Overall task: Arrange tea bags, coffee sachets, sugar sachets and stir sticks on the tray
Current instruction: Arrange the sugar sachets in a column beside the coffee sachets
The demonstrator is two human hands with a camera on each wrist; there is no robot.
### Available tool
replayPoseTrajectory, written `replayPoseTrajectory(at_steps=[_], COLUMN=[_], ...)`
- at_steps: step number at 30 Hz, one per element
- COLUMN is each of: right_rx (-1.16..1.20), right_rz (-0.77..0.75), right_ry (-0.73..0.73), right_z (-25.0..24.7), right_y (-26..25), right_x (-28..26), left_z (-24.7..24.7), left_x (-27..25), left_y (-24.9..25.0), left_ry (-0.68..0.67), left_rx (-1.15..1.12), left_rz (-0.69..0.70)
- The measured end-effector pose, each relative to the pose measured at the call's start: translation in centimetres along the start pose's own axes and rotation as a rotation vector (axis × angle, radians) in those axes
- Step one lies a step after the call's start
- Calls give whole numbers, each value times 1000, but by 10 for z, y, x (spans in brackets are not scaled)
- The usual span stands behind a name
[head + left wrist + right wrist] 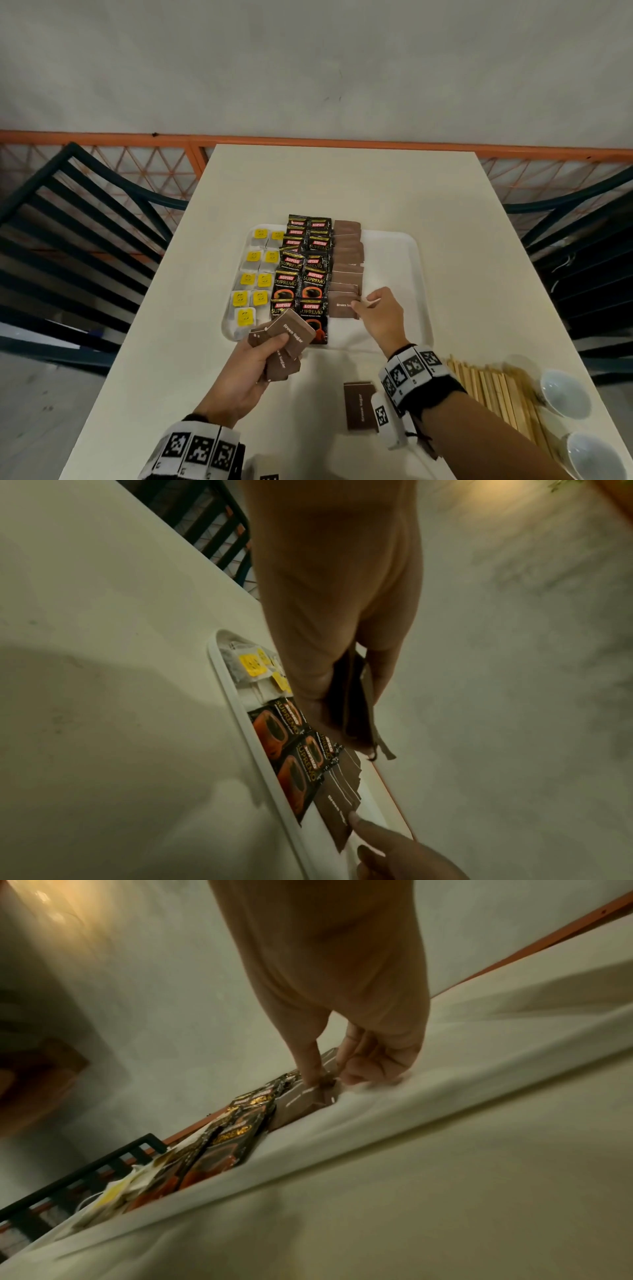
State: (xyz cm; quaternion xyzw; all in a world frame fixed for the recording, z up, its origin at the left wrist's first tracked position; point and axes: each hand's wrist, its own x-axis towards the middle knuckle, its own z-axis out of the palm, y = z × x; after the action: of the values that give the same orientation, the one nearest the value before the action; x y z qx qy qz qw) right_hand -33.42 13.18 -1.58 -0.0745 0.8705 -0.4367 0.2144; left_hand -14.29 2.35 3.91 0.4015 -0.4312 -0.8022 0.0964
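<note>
White plastic tray [394, 246] sits mid-frame in the head view on a cream rectangular table [342, 178]; its right half is bare, the only open room left on it. Table far edge lies close to an orange mesh railing [102, 161]; dark slatted chairs [68, 222] flank both sides.

Tray contents, left to right: two columns of white tea bags with yellow tags [255, 274], two overlapping columns of black coffee sachets [303, 270] printed "KOPIKO SUPREMO", one overlapping column of brown sugar sachets [346, 267]. Nearest sachet in that column reads "Brown Su…", the rest covered by fingers.

Left hand [246, 373], lower centre of the frame, grasps a fanned stack of brown sachets [287, 337] marked "Brown Sugar", held over the tray's near edge. Left wrist view confirms fingers curled round the stack.

Right hand [380, 315] pinches the right edge of the nearest brown sachet on the tray, thumb and forefinger closed on it; the right wrist view shows the same pinch, other fingers curled against the tray floor.

Off-tray, lower right: loose pile of brown sugar sachets [358, 404] partly hidden by the right wrist; pale wooden stir sticks [496, 387] lying in a row; two white bowls [565, 394], the lower one cut by the frame edge. Tag print on the tea bags is too small to read. Both wrist views are dim and blurred.
</note>
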Motion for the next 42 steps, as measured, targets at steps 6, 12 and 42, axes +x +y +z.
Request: replayPoseTrajectory(at_steps=[6,12,42], right_rx=[32,190,-128], right_rz=[-145,-186,-218], right_ry=[-443,-656,-113], right_z=[-13,-14,-8], right_y=[-29,-25,-3], right_x=[-43,-58,-18], left_z=[17,26,15], left_x=[5,11,11], left_y=[-3,-9,-8], left_ry=[18,31,28], left_rx=[56,87,52], left_rz=[35,33,-71])
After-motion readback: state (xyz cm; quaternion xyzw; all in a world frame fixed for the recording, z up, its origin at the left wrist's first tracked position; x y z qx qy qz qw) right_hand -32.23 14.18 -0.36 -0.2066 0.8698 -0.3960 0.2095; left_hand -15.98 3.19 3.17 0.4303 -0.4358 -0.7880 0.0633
